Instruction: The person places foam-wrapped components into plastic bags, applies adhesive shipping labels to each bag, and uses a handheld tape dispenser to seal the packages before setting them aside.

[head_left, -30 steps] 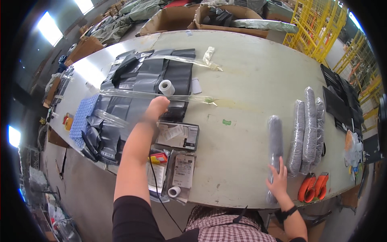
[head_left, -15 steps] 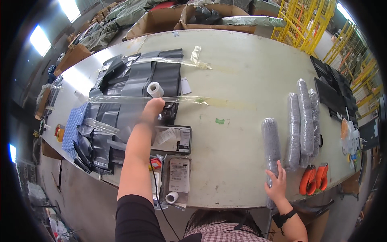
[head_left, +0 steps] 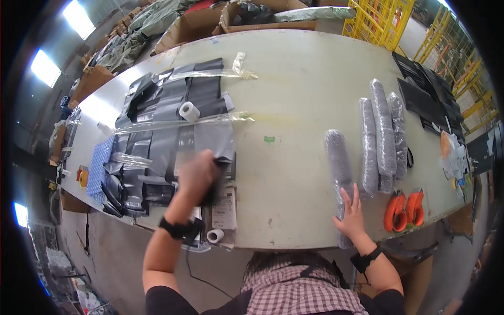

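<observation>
My left hand [head_left: 198, 176] is blurred by motion over the left of the table, its fingers closed on a grey plastic bag [head_left: 215, 139]. Dark plastic hangs beneath the hand, too smeared to make out. Around it lie overlapping grey and black plastic bags [head_left: 163, 142], with clear tape strips [head_left: 184, 124] across them and a small white roll [head_left: 189, 112] on top. My right hand [head_left: 353, 216] rests with spread fingers against a grey roll in clear wrap [head_left: 338, 157], near the front edge. Its lower end is partly covered by the hand.
Several more wrapped grey rolls [head_left: 382, 131] lie right of my right hand, beside orange-handled scissors [head_left: 403, 211]. Black bags [head_left: 430, 102] are at the far right. A label packet [head_left: 224, 210] and another white roll [head_left: 214, 235] sit at the front. Cardboard boxes [head_left: 189, 31] stand behind the table [head_left: 289, 79].
My left hand has come back toward me from beside the white roll, and a flat grey bag shows behind it. My right hand stays at the wrapped roll. The whole view has shifted slightly.
</observation>
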The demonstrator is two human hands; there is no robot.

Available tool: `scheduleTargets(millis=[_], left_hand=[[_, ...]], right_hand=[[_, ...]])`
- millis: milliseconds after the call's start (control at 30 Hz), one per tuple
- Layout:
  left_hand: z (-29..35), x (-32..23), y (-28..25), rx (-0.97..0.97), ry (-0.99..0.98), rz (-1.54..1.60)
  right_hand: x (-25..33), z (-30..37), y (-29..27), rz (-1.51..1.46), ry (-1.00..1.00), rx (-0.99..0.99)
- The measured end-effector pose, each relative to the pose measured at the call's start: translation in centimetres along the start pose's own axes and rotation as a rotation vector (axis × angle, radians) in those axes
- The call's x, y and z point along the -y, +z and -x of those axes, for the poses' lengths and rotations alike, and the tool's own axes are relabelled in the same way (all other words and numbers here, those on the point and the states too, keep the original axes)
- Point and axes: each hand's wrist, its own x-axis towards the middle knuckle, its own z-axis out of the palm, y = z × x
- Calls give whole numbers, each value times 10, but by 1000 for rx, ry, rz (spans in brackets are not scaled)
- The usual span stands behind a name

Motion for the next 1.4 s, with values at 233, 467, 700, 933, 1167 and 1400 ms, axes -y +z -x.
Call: scheduleTargets(millis=[233,467,700,933,1167,1400], left_hand=[[108,-202,126,66,362,370],[98,-191,204,22,548,153],[10,-160,217,98,117,683],[19,-181,197,71,201,479],[50,-174,211,-194,-236,370],[33,-141,217,-71,-53,521]], right_hand=[[-35,27,-9,-539,329,146],[-76,114,-52,-939,313,192],[-49,163,-82,-542,123,293],[-29,138,-101,-273,129,418],[-13,104,-95,-979,275,654],[35,54,-14,-361,101,494]])
